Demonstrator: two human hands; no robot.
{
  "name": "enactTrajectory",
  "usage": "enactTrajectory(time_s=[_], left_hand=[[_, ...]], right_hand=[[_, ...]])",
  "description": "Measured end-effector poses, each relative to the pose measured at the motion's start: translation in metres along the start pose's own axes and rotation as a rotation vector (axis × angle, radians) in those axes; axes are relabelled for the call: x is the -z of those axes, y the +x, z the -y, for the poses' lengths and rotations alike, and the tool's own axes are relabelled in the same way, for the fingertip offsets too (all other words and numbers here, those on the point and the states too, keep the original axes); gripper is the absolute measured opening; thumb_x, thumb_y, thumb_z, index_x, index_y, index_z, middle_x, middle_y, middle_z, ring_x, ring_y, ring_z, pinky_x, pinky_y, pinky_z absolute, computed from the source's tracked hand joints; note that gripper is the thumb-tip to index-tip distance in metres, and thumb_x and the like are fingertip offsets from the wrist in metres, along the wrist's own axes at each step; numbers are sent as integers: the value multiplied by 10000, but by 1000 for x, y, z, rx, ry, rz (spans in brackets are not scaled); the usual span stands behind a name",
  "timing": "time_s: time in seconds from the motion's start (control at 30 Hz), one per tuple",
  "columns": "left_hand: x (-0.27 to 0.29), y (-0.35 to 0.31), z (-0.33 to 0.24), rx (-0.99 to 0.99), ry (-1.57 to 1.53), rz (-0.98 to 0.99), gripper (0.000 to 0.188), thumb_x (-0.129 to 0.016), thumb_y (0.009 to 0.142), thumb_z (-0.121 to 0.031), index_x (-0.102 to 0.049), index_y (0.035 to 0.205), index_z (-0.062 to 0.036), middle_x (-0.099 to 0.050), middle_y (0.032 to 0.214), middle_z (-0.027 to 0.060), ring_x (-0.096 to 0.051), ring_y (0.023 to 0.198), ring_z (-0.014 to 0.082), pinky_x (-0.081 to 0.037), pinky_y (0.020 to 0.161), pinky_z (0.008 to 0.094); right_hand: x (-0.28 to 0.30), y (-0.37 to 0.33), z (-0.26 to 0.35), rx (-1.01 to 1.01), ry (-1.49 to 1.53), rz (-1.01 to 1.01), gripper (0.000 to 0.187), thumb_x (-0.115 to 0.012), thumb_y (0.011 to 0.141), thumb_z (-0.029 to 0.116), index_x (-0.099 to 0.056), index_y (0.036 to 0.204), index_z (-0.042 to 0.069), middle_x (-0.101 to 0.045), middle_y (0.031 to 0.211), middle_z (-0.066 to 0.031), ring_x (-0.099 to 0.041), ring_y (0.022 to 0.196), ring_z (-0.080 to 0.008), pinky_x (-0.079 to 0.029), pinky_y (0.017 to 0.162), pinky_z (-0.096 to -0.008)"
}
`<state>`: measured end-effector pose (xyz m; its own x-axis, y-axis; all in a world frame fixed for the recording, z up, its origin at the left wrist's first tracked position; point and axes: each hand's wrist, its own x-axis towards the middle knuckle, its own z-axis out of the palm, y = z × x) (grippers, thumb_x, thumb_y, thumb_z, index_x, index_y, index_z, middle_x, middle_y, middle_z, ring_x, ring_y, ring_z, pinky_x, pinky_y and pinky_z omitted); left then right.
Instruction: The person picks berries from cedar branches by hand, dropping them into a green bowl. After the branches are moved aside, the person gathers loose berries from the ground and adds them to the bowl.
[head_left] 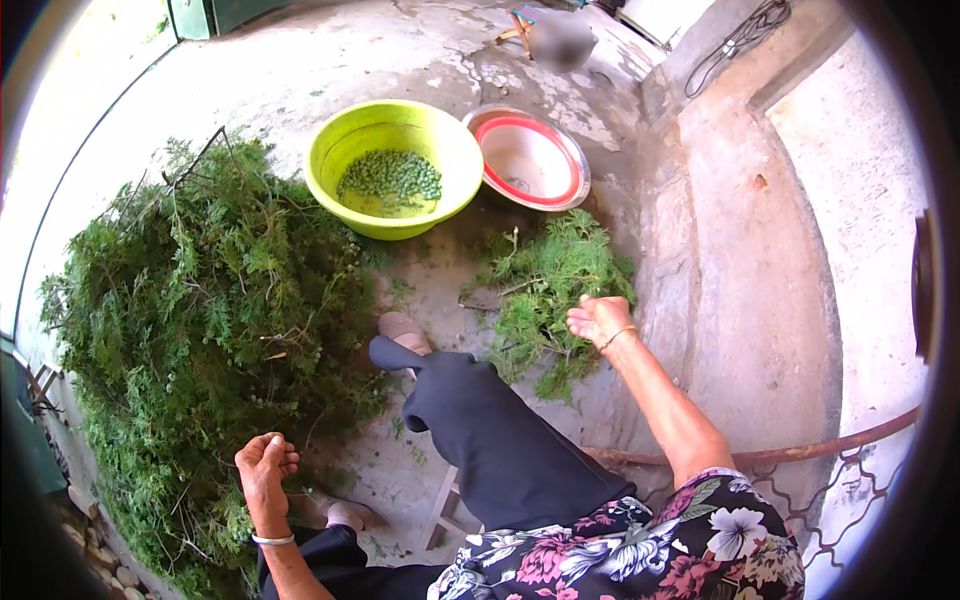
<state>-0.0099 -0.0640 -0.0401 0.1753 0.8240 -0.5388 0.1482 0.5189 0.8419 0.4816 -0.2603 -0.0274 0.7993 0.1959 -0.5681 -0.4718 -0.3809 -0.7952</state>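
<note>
A large heap of green conifer branches (220,290) fills the left side. My left hand (266,462) is at the heap's near right edge, thumb pressed against curled fingers; anything inside is hidden. Over on the right, my right hand (602,322) is above a smaller pile of cut conifer sprigs (550,280). Its fingers are curled in, and I cannot make out anything they hold. Beyond both piles stands a yellow-green plastic basin (330,195) with many small round green cones or berries (392,176) on its bottom.
A metal basin with a red-and-white inside (555,195) sits against the yellow-green basin's right side. My legs (500,440) stretch between the piles, beside a wooden stool (440,515). A concrete wall (740,250) runs along the right, with a rusty rail (800,452) near me.
</note>
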Motion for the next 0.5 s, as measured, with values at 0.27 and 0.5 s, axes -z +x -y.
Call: enactTrajectory(time_s=[0.27, 0.5], left_hand=[[29, 11, 59, 49, 283, -50, 178, -596, 834, -111, -641, 866, 58, -593, 655, 38, -557, 542, 103, -432, 478, 231], [33, 44, 122, 287, 209, -247, 156, -628, 833, -86, -627, 864, 67, -587, 640, 37, -551, 504, 100, -434, 429, 241]], right_hand=[[-191, -155, 13, 224, -11, 877, 217, -566, 893, 111, -576, 1022, -63, -665, 866, -143, -654, 755, -165, -542, 654, -260], [-305, -193, 16, 172, -2, 1058, 218, -585, 872, 80, -558, 1024, -73, -662, 835, -117, -644, 711, -139, -532, 611, -230]])
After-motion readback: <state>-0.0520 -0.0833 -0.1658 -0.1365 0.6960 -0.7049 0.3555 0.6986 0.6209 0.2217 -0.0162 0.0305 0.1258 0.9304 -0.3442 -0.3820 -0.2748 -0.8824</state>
